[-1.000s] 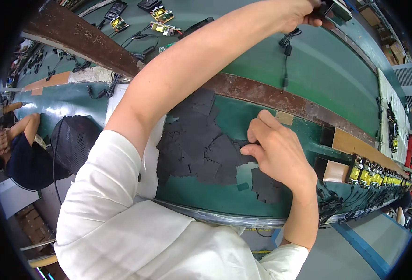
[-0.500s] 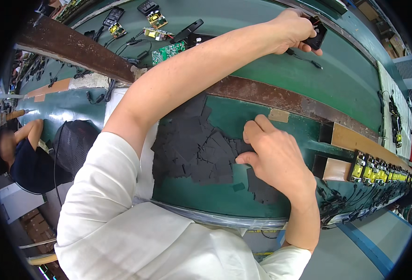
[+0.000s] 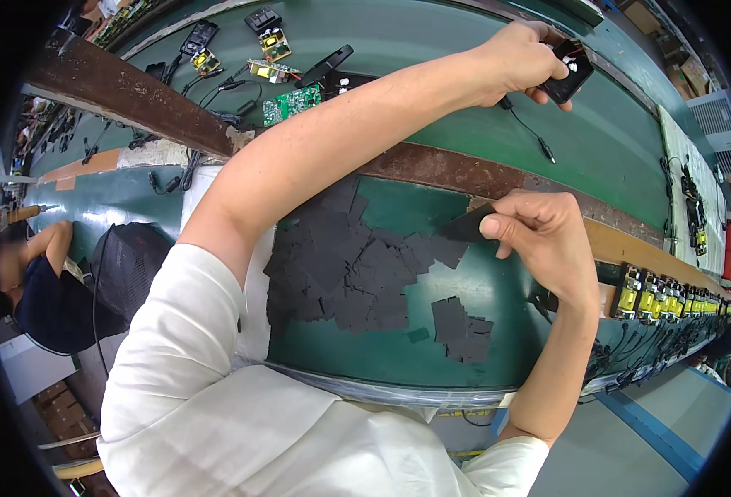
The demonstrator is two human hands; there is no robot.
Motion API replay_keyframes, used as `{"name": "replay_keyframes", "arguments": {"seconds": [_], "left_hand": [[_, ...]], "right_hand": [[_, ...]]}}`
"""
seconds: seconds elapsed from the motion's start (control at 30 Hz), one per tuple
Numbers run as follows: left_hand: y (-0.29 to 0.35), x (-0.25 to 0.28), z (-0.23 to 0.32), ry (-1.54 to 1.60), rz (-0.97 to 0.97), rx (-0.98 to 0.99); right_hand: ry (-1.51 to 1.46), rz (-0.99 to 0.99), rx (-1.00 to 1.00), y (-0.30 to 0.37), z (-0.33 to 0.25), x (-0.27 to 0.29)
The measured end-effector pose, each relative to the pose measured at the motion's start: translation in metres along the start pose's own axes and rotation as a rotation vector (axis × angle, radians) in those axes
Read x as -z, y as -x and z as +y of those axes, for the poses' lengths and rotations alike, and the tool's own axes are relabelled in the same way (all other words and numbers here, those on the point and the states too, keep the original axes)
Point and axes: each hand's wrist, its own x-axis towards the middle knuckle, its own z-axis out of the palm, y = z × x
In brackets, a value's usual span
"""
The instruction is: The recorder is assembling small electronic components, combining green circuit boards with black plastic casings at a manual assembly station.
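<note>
My left hand [image 3: 521,60] reaches far across to the upper right, its fingers wrapped round an open black plastic housing [image 3: 571,76]. Small white parts and a bit of red wire show inside the housing. A black cord [image 3: 528,131] with a plug trails on the green surface just below that hand. Between thumb and fingers, my right hand [image 3: 547,236] pinches a thin black sheet [image 3: 465,225], held above the green bench. Left of it spreads a loose pile of black sheets [image 3: 324,257], and a smaller group of black sheets [image 3: 462,330] lies nearer me.
A brown metal rail [image 3: 448,172] crosses behind the pile. Several yellow-and-black power units [image 3: 651,294] line up at the right, cords hanging below. Beyond the left arm lie a green circuit board [image 3: 292,103] and opened adapters [image 3: 274,43]. Another person [image 3: 55,286] sits at far left.
My right hand has risen from the pile toward the right, lifting a black sheet. The housing in my left hand has tilted and moved slightly right, so more of its inside shows.
</note>
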Motion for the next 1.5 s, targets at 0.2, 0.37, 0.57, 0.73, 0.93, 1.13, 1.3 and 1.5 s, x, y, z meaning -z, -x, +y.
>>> {"name": "replay_keyframes", "arguments": {"seconds": [0.2, 0.37, 0.57, 0.73, 0.93, 1.13, 1.3, 1.5], "left_hand": [[0.001, 0.000, 0.001, -0.015, -0.038, -0.004], [0.014, -0.003, 0.010, -0.044, -0.089, 0.006], [0.021, -0.013, 0.009, -0.094, -0.228, -0.052], [0.042, -0.033, 0.017, -0.356, -0.430, -0.044], [0.055, -0.041, 0.021, -0.200, -0.547, -0.029], [0.056, -0.039, 0.036, -0.413, -0.317, -0.064], [0.031, -0.025, -0.003, -0.859, -0.074, -0.847], [0.035, -0.029, -0.011, -0.787, 0.023, -0.720]], "right_hand": [[0.040, 0.110, -0.019, 0.000, -0.010, 0.001], [-0.038, 0.215, -0.013, 0.000, -0.007, 0.010], [-0.092, 0.696, 0.244, 0.006, -0.005, 0.039], [0.123, 0.973, 0.468, -0.005, 0.014, 0.046], [0.594, 1.184, 0.553, 0.007, 0.022, 0.097], [-0.308, 0.635, 0.163, 0.009, 0.023, 0.094], [-0.325, 0.674, 0.051, 0.007, 0.004, 0.066], [0.087, 0.714, 0.208, -0.005, 0.009, 0.049]]}}
